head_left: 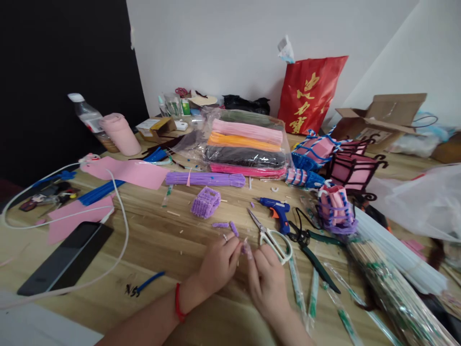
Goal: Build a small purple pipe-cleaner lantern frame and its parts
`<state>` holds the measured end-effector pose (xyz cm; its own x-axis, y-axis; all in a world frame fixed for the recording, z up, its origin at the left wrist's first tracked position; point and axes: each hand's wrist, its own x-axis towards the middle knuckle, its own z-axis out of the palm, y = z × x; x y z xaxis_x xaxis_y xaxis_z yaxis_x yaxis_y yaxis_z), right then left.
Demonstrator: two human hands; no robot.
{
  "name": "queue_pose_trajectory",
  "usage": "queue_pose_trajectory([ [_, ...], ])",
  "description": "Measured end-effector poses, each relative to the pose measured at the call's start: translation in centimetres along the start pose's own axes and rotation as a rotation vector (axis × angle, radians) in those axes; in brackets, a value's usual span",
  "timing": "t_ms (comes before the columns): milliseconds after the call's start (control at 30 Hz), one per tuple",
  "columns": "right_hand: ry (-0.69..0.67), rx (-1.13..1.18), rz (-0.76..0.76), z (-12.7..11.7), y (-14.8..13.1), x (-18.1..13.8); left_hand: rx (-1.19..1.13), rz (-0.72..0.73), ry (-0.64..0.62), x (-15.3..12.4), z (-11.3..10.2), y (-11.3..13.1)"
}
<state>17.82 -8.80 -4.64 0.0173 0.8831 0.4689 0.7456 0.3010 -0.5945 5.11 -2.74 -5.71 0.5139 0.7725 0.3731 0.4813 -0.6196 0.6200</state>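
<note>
My left hand (220, 260), a red cord on its wrist, is closed in a pinch at the near middle of the table. Close by on its right is my right hand (268, 278), also pinched. Between the fingertips shows a small purple piece of pipe cleaner (245, 249) with something clear and shiny about it; fingers partly cover it. Short purple pipe cleaner pieces (221, 225) lie just beyond. Scissors with white handles (277, 244) rest beside my right hand. Farther off are a blue glue gun (276, 209) and a woven purple pipe cleaner form (205, 202).
Dark-handled pliers (317, 264) and wrapped sticks (392, 288) lie to the right. Pink lanterns (336, 206) stand behind them. A purple pipe cleaner bundle (205, 179) and a bag of coloured bundles (248, 144) lie farther back. A phone (66, 257) with a white cable is on the left.
</note>
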Motion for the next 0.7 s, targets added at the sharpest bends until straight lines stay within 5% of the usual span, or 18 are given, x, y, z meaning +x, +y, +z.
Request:
queue_pose_trajectory([
  [200, -0.092, 0.261, 0.152, -2.9, 0.6, 1.5, -0.190, 0.114, -0.098, -0.6, -1.4, 1.2],
  [333, -0.198, 0.723, 0.464, -1.4, 0.6, 1.3, -0.658, -0.199, -0.141, -0.3, -1.8, 1.6],
  [433, -0.144, 0.952, 0.586, 1.0, -0.1, 0.7, -1.081, -0.541, -0.072, 0.2, -1.2, 1.5],
  [567, 0.002, 0.809, 0.549, 2.7, -1.5, -0.1, -1.398, -0.816, 0.054, 0.8, -0.3, 1.6],
  [700, 0.027, 0.424, 0.326, 2.7, -1.7, -0.8, -1.392, -0.911, 0.099, 0.7, -0.1, 1.8],
])
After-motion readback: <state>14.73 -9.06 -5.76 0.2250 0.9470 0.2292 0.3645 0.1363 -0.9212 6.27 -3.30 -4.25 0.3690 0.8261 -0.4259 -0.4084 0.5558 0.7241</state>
